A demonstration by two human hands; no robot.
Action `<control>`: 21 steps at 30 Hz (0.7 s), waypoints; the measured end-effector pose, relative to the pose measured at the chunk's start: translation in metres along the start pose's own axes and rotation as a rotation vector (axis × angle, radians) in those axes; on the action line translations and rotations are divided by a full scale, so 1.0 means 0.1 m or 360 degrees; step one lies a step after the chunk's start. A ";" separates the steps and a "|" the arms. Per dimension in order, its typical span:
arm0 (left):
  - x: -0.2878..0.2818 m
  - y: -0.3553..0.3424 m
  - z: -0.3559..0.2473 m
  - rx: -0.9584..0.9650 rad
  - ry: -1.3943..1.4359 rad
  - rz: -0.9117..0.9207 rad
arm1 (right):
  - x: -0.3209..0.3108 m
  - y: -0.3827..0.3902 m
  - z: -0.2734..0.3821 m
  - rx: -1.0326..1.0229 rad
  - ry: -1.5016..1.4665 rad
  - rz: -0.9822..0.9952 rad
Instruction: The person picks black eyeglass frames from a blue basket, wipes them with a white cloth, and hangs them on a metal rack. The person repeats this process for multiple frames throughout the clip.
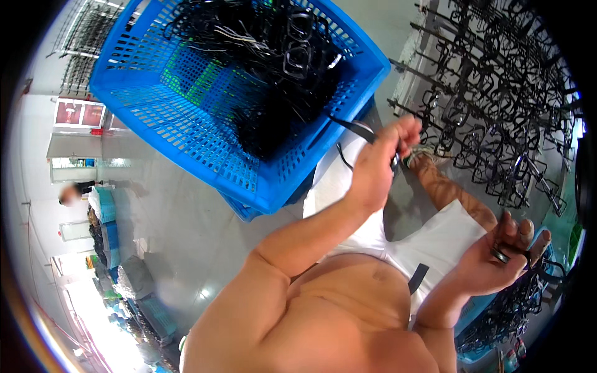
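Grey floor (pixel 186 217) below; my left hand (pixel 376 165) grips a black spectacle frame (pixel 356 128) beside the blue basket (pixel 186 146), my right hand (pixel 494 264) another frame (pixel 550 273).

Hands: two, left hand (pixel 380 160) and right hand (pixel 497 258) | dark frame pieces (pixel 356 127): at least one at each | large blue basket (pixel 186 160): one, plus the edge of a second basket (pixel 239 210) beneath | basketed black frames (pixel 298 59): many, tangled past counting | racked frames (pixel 479 133): dozens (overlap spoils any exact tally) | distant person (pixel 88 186): one
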State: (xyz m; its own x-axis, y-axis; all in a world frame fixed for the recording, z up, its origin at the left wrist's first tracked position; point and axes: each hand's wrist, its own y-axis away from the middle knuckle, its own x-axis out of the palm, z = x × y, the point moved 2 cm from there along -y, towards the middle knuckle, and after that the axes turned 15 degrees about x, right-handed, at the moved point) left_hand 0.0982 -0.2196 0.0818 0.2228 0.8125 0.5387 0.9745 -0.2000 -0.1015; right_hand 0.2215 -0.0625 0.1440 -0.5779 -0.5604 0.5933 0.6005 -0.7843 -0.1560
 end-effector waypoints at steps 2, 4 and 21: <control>0.01 0.17 0.21 -0.0183 0.0125 -0.0025 | 0.53 0.08 -0.01 0.0180 0.1143 0.0642; 0.01 0.31 0.30 -0.0373 0.0189 -0.0064 | 1.03 0.03 -0.05 0.0095 0.1612 0.1448; 0.63 0.31 0.29 -0.0598 -0.0188 0.0576 | -0.85 0.14 -0.13 0.1341 0.1162 0.1095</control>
State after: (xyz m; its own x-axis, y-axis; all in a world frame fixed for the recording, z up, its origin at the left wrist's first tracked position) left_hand 0.1427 -0.1587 0.0879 0.5652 0.7072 0.4247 0.7637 -0.6433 0.0549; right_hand 0.2720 -0.0286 0.0813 -0.0208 -0.9997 -0.0126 0.8962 -0.0242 0.4429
